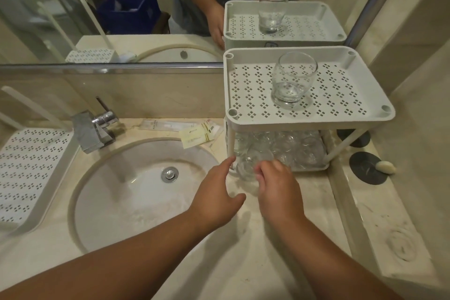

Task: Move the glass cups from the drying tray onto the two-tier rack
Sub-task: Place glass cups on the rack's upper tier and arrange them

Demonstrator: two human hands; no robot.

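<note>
Down by the rack's (309, 117) lower tier, both hands, left (216, 192) loose-fingered, right (277, 185) curled, hold nothing clearly.

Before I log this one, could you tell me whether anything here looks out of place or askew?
Little stands out. Some paper packets lie scattered on the counter behind the sink, and a small soap bar sits on a dark round mat. The glass on the top tier stands upright.

Beige marble counter (155, 273) with round sink (136, 192), chrome tap (93, 129), wall mirror (73, 7) behind.
</note>
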